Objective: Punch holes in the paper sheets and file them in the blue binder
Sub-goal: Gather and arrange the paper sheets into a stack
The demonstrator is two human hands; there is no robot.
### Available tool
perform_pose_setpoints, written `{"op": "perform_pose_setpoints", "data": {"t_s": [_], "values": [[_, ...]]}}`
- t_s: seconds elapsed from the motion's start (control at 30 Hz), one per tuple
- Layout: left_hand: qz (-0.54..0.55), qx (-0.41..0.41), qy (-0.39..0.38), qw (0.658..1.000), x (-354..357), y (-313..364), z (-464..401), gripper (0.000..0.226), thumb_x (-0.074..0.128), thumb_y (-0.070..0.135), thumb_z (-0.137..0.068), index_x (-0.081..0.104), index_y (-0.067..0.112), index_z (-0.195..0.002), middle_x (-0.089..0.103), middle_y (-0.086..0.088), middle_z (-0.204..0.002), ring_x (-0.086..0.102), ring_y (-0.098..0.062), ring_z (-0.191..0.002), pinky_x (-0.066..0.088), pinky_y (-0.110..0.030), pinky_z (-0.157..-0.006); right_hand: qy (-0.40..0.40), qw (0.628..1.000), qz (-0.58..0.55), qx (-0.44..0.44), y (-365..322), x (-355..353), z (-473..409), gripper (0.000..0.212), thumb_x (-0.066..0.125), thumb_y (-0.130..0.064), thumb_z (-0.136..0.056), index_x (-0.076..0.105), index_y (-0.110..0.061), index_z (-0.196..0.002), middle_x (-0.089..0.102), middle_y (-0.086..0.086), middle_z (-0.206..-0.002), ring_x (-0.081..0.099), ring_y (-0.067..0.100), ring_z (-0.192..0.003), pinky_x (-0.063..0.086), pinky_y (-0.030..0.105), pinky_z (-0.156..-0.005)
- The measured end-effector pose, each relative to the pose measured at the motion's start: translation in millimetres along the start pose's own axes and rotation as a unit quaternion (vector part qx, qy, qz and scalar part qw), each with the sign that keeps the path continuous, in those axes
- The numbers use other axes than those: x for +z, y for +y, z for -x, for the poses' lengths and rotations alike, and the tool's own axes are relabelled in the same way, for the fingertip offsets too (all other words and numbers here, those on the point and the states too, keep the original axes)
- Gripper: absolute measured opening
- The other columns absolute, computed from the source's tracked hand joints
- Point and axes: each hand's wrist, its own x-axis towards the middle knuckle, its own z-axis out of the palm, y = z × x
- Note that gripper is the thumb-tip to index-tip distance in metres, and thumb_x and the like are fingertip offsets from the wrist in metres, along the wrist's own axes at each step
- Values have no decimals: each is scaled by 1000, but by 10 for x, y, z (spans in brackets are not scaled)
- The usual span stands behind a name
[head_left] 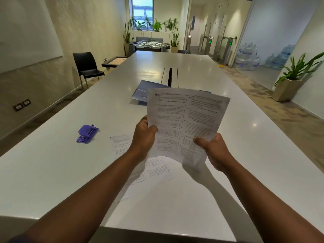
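I hold printed paper sheets (185, 120) upright above the table, tilted a little to the right. My left hand (144, 135) grips their left edge and my right hand (213, 149) grips the lower right corner. More printed sheets (154, 172) lie flat on the table under my hands. The blue binder (140, 91) lies open behind the raised sheets, which hide part of it. A purple hole punch (87, 133) sits on the table to the left, apart from both hands.
The long white table (52, 163) stretches away from me, with a cable slot (170, 76) in its middle. A black chair (86, 67) stands at the left wall. A potted plant (291, 79) and water bottles (249, 57) stand on the right.
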Motion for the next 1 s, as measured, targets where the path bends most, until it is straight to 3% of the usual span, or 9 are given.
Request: {"op": "perform_pose_setpoints", "data": {"t_s": [0.13,0.3,0.5,0.63,0.73,0.83,0.9,1.0], "values": [[26,9,-4,1000,-1,-1,-29,33,51,2,-95,58,22,-120,69,-3,-117,67,-26,-106,60,-42,-88,-5,1000,1,-12,-42,-4,-16,35,63,7,-91,72,-22,-109,77,1,-112,72,24,-106,62,39,-85],[20,-24,-54,998,-54,-157,-46,31,62,9,-97,59,19,-126,71,-3,-119,70,-28,-108,62,-38,-85,1,1000,-12,22,-3,23,-21,36,63,8,-90,72,-18,-113,76,4,-115,71,28,-110,58,49,-96],[4,13,-84,996,-149,-98,-112,32,65,21,-98,62,17,-130,75,2,-119,73,-20,-105,61,-34,-86,-9,1000,-14,24,-165,27,-91,34,64,4,-91,68,-14,-120,76,3,-114,72,26,-105,61,45,-88],[-27,-18,-63,997,-197,-167,-228,29,70,23,-95,66,16,-123,77,-2,-112,76,-24,-97,62,-45,-84,-21,998,11,51,-144,32,-176,38,66,4,-89,67,-16,-122,76,1,-114,73,25,-105,61,42,-87],[-68,-60,-29,995,-238,-320,-277,28,72,25,-94,66,17,-120,76,-3,-112,76,-26,-94,63,-48,-84,-9,997,52,64,-10,27,-225,39,69,2,-89,68,-25,-118,76,-3,-116,73,23,-106,59,34,-78],[-79,-98,-3,992,-259,-490,-305,26,69,17,-95,67,18,-121,74,-5,-117,74,-27,-96,61,-47,-87,69,984,135,98,209,-39,-288,62,77,-8,-87,52,-20,-142,59,1,-142,65,26,-118,53,35,-87],[-116,-114,13,987,-268,-563,-299,29,66,13,-96,66,13,-125,72,-2,-116,72,-26,-96,61,-40,-86,111,960,221,131,340,-107,-314,83,82,-16,-84,37,-11,-153,45,10,-155,56,30,-130,48,36,-95],[-138,-132,34,981,-282,-652,-312,34,65,9,-96,65,10,-130,71,-7,-124,71,-28,-99,61,-38,-84,113,912,353,176,509,-189,-370,96,86,-41,-76,37,-4,-149,44,16,-152,49,37,-135,47,44,-100]]}}
